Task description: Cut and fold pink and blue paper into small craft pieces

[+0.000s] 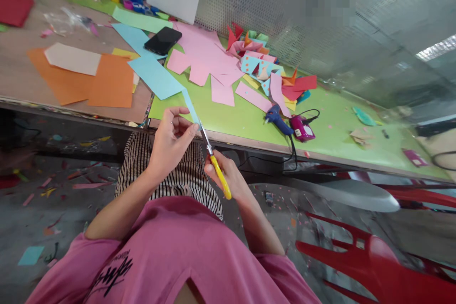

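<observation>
A narrow strip of light blue paper [191, 105] is pinched between the thumb and fingers of my left hand [173, 137], just off the table's front edge. My right hand [228, 171] is closed round the yellow handles of a pair of scissors [221, 176]. The blades point up and to the left and meet the strip beside my left thumb. Whether the blades are parted I cannot tell. Beyond the strip's upper end lies a wider light blue sheet [156, 76] on the table.
Pink paper pieces [206, 57], orange sheets [110, 80] and a black phone [163, 41] lie on the green-topped table [342, 128]. A blue glue gun [280, 120] with a cord rests right of my hands by a purple box [302, 128]. A red chair [377, 256] stands at lower right.
</observation>
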`<state>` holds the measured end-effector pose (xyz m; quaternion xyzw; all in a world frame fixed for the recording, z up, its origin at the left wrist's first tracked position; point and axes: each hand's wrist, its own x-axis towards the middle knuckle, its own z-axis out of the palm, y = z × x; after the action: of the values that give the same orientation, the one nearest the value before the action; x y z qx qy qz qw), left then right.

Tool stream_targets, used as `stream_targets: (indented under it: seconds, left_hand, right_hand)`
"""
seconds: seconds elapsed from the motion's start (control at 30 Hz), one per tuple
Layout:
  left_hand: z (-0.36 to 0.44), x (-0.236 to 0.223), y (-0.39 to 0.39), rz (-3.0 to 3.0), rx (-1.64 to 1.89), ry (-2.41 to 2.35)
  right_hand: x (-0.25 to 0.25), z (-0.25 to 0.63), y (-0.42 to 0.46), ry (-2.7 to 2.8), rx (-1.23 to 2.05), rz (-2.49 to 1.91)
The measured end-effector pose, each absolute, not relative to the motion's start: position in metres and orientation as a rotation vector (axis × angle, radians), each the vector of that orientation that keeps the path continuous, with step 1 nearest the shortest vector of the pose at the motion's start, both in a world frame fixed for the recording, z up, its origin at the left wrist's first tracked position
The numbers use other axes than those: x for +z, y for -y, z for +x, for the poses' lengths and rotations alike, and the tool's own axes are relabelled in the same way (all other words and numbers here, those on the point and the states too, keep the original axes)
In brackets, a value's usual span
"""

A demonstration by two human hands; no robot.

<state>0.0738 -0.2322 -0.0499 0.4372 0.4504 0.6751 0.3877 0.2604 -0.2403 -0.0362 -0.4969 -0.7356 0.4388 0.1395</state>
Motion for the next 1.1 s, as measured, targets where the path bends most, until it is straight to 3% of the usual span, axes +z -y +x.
stream_targets:
  seconds: [1.1]
  left_hand:
    - [0.075, -0.054, 0.233, 1.035, 1.684, -1.092]
  right_hand:
    - [-0.042, 0.268, 0.236, 2.061, 1.208, -1.484]
